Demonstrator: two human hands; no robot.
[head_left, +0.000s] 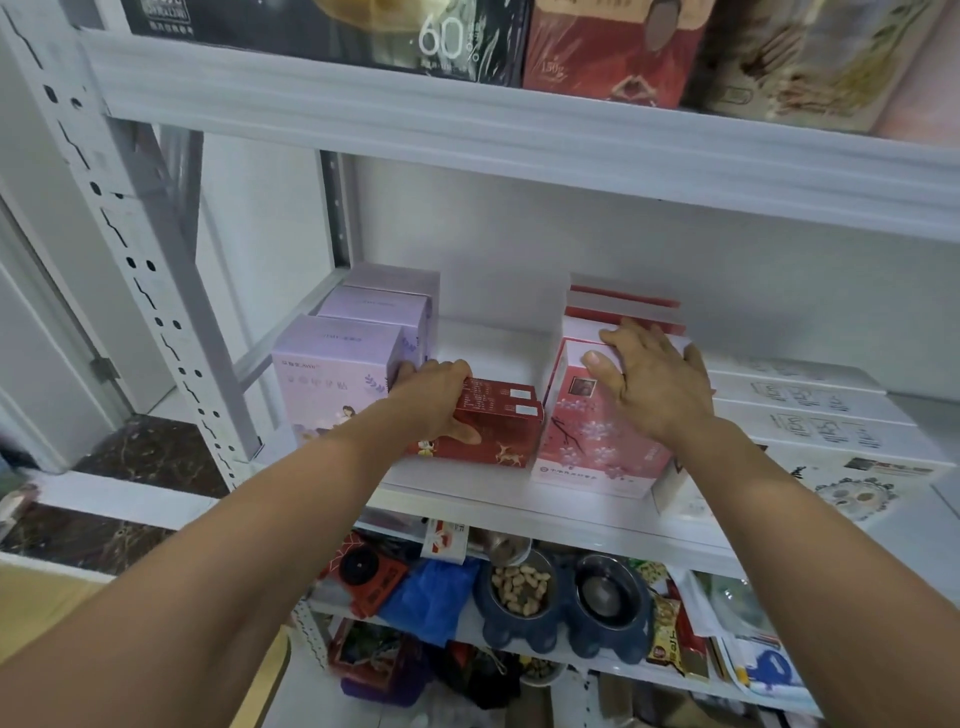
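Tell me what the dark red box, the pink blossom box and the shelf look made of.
Dark red box, gripped by the left hand: printed cardboard, slight sheen, crisp folded edges. Pink blossom box under the right hand: likely glossy coated card, sharp corners. Shelf: probably white painted metal; punched uprights.

Small dark red cardboard box: gold deer on the front, white labels on top. Tall pink cardboard box: a dark branch with pale purple and white flowers. Pale purple cardboard boxes: little purple leaves. Plain white metal shelf.
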